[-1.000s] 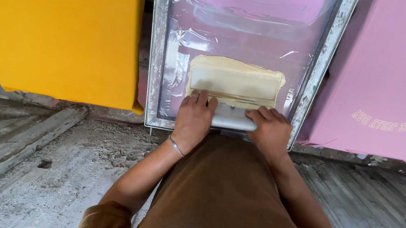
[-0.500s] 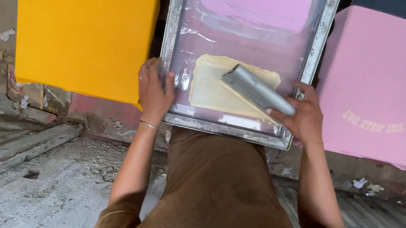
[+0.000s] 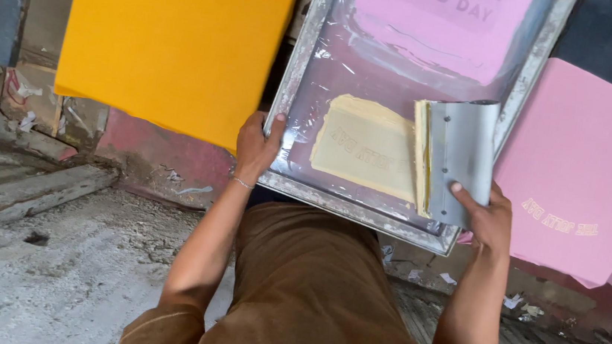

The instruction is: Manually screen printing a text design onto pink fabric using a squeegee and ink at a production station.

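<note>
While both hands grip it—the screen frame point(image 3: 362, 211) lies between.

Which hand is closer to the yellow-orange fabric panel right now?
Left. The left hand grips the screen frame's near-left corner, right beside the yellow-orange panel's lower edge. The right hand holds the squeegee at the frame's far side.

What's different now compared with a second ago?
The left hand left the squeegee and took the metal screen frame by its left corner. The right hand lifted the squeegee off the cream ink to the frame's right side. Yellow fabric and pink shirt stay put.
</note>
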